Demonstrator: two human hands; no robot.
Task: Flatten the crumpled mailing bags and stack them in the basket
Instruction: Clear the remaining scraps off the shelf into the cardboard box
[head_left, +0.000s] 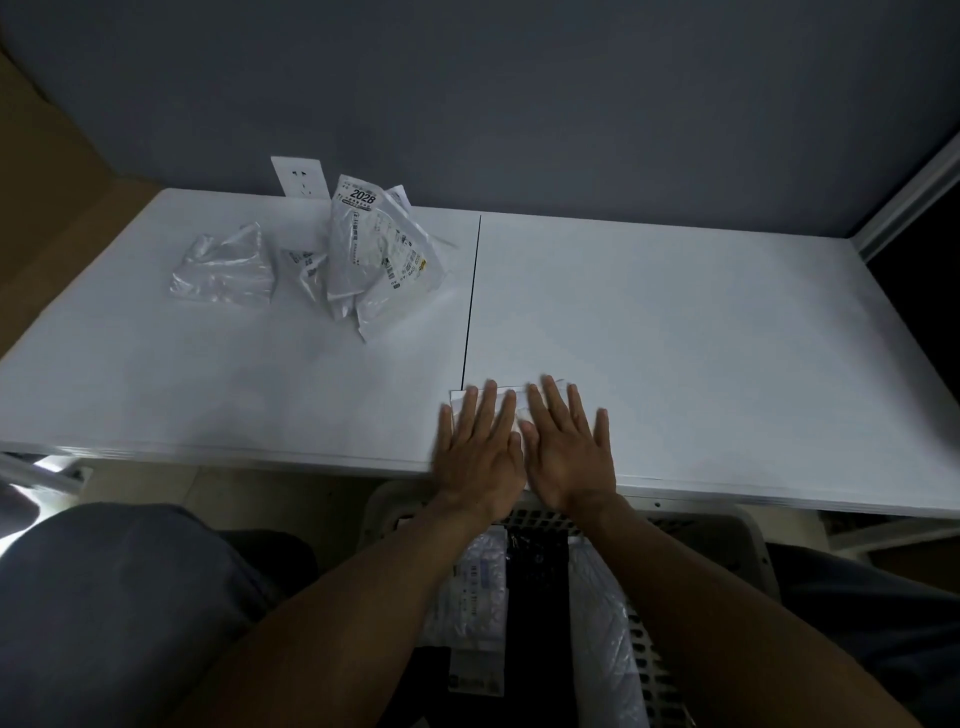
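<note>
Near the front edge of the table (675, 338), one mailing bag (519, 402) lay under both palms, probably placed there so it could be pressed smooth directly above the basket (748, 545) below. The left hand (480, 447) and right hand (569, 449) lay flat, fingers straight and spread, pressing the bag and grasping nothing. More crumpled bags (384, 249) sat well back.

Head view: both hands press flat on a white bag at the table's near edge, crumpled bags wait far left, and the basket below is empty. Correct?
Not the basket: the head view shows flattened bags already lying in it. The rest holds: left hand and right hand press flat on the white bag, crumpled bags far left.
</note>
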